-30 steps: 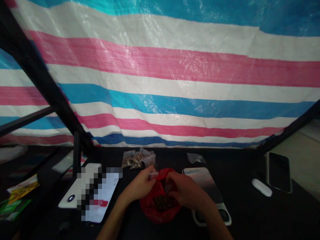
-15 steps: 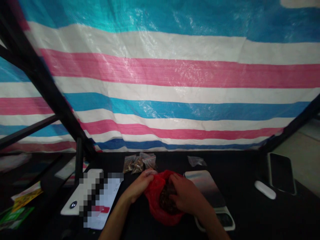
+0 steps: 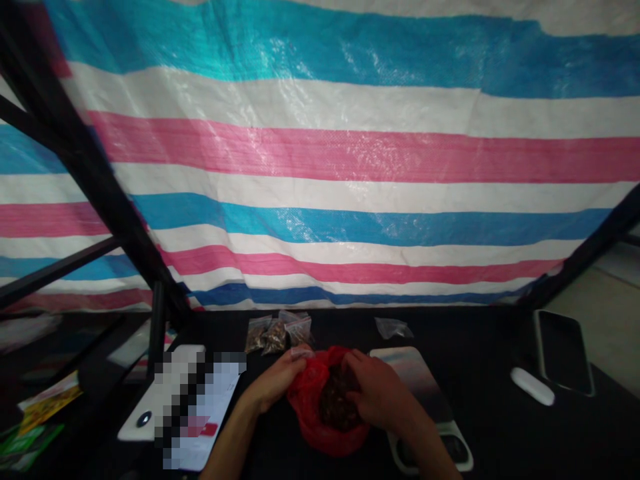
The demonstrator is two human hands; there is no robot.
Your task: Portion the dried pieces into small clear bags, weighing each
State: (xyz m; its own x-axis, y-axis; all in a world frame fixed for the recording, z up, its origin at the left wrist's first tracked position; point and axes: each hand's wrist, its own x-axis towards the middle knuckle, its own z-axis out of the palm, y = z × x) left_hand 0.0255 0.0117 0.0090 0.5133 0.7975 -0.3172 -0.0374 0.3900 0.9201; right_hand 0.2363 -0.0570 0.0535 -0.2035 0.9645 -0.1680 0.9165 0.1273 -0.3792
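Note:
My left hand (image 3: 273, 381) pinches a small clear plastic bag (image 3: 301, 352) at the upper left of a red plastic bag (image 3: 311, 417). My right hand (image 3: 380, 390) rests over the red bag's mouth, its fingers gripping the bag's edge beside a dark brown, lumpy mass (image 3: 339, 400) inside. Several small clear zip bags of brown pieces (image 3: 274, 338) lie just beyond my left hand. The bottom of the red bag sits on the black table.
A flat scale-like device (image 3: 417, 380) lies right of the hands, with a loose clear bag (image 3: 393, 328) beyond it. A phone (image 3: 563, 351) and a white oblong case (image 3: 533, 387) lie far right. A pixelated white item (image 3: 193, 407) lies left. A striped tarpaulin (image 3: 320, 200) hangs behind.
The whole scene sits lower in the frame as my view tilts upward. My right hand has shifted toward the bag's far side, and more of the dark contents shows.

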